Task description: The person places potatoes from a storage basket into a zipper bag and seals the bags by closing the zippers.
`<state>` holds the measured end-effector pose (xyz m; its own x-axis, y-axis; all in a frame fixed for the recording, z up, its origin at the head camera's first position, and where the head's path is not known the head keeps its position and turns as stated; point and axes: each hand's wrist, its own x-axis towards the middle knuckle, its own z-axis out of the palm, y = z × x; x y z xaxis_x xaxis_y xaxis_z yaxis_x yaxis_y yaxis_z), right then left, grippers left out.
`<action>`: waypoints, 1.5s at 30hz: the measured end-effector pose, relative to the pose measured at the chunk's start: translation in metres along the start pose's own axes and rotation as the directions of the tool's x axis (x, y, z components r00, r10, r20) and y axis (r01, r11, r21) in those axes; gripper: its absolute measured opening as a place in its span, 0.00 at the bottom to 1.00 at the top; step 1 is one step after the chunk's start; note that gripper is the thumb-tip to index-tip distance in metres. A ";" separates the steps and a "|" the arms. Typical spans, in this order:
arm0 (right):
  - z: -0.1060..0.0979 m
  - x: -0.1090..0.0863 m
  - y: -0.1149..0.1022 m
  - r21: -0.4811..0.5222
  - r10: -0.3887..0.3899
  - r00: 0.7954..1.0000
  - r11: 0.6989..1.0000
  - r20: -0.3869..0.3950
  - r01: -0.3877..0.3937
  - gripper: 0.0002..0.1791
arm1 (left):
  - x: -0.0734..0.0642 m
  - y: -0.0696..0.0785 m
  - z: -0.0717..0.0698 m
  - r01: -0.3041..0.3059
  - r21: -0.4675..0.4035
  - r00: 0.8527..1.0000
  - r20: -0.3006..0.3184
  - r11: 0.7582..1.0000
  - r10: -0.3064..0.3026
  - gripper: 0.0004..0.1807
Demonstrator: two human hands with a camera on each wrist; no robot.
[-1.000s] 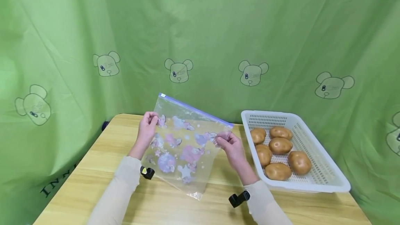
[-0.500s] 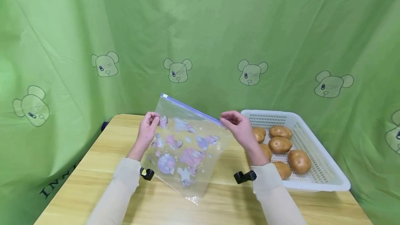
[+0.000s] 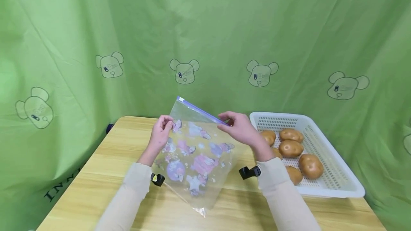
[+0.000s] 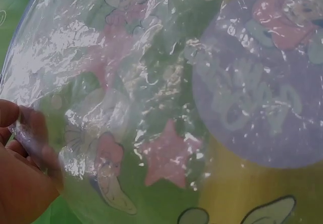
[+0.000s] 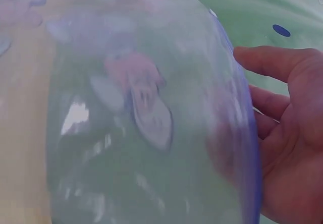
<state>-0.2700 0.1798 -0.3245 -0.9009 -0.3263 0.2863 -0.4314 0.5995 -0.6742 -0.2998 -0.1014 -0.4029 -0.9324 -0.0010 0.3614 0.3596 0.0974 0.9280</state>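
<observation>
A clear plastic slider bag (image 3: pixel 205 163) with pastel cartoon prints hangs tilted above the table in the head view. Along its top runs a purple zip strip (image 3: pixel 200 111), with a white slider (image 3: pixel 181 99) at the upper left end. My left hand (image 3: pixel 160 133) pinches the bag's left edge between thumb and fingers. At the lower right end of the strip, my right hand (image 3: pixel 239 127) curls its thumb and fingers round the zip edge. Through the plastic in the right wrist view, part of that hand (image 5: pixel 298 133) shows behind the bag. The bag looks flat, with nothing inside.
A white perforated plastic basket (image 3: pixel 340 168) stands on the right of the wooden table (image 3: pixel 106 163). Several brown potatoes (image 3: pixel 290 148) lie in it, some partly hidden by my right forearm. A green curtain (image 3: pixel 218 45) with bear-head prints hangs behind the table.
My right hand has left the bag's right side and moved up to the end of the zip strip. Left hand and bag have shifted slightly right in view.
</observation>
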 end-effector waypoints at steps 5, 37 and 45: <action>0.009 0.002 0.004 0.095 0.021 0.999 0.995 0.029 -0.024 0.18 | -0.002 0.006 0.007 -0.017 0.015 0.999 0.029 1.000 0.017 0.07; 0.047 -0.017 0.036 0.173 0.064 0.963 0.985 -0.260 -0.018 0.04 | 0.009 0.012 0.013 -0.004 0.257 0.997 -0.071 0.966 0.023 0.11; 0.071 -0.027 0.032 0.137 0.037 0.902 0.990 -0.430 0.025 0.05 | 0.002 0.020 0.036 0.005 0.230 0.997 -0.070 0.973 0.012 0.13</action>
<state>-0.2564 0.1558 -0.4024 -0.8494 0.0422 0.5261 -0.4427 0.4858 -0.7537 -0.2959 -0.0638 -0.3864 -0.9233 -0.0697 0.3776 0.3371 0.3241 0.8839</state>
